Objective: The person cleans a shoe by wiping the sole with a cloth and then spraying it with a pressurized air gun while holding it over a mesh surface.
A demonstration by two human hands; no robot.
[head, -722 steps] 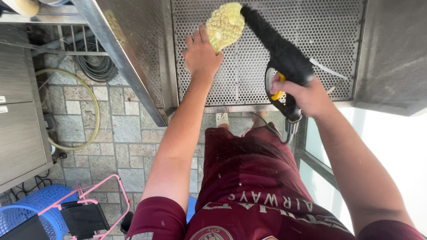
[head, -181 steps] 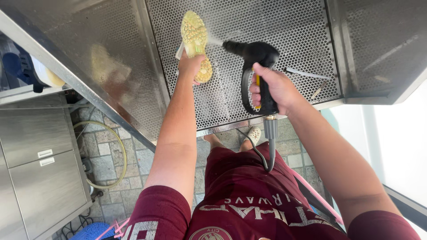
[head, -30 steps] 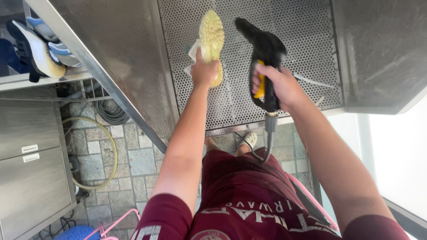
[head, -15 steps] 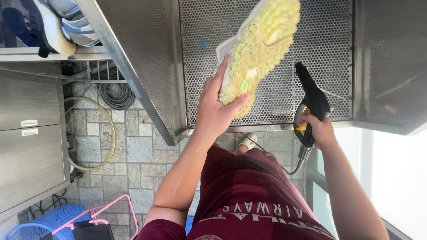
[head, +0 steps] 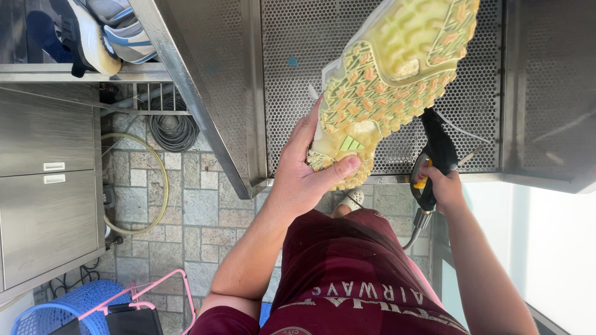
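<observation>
Now that you have lifted the shoe (head: 397, 68) away from the perforated steel panel (head: 298, 93) toward your face, sole up, spraying has paused for inspection. Your left hand (head: 304, 180) clamps its heel, thumb across the tread. Your right hand (head: 444, 186), lowered, is wrapped around the black spray gun (head: 434, 152), nozzle clear of the shoe.

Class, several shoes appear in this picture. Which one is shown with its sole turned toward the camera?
The yellow-soled shoe gripped at its heel by the left hand, raised before the perforated metal panel. The other shoes sit on the shelf at upper left, showing their sides.
</observation>
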